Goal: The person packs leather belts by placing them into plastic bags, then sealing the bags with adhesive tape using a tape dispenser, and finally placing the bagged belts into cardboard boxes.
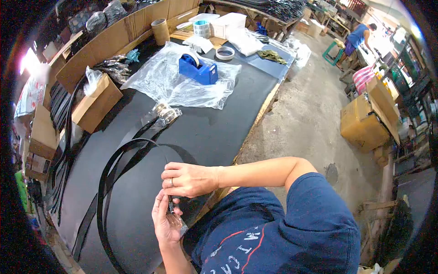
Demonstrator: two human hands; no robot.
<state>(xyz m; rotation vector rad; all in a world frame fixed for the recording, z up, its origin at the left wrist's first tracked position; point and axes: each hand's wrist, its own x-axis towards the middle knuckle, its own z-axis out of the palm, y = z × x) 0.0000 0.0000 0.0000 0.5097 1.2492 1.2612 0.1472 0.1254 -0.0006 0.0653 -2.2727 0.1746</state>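
My right hand, with a ring on one finger, is closed around a black belt. The belt arcs up from the hands and loops over the dark table. Just below, touching it, my left hand grips the belt's end, where clear plastic wrap shows at the palm. What lies between the fingertips is mostly hidden. Beyond the hands, other black belts lie on the table, their buckle ends wrapped in clear plastic. A blue tape dispenser sits on a clear plastic sheet.
A small cardboard box and hanging black straps line the left side. A cardboard tube and a tape roll stand at the back. On the right are a large carton and another person.
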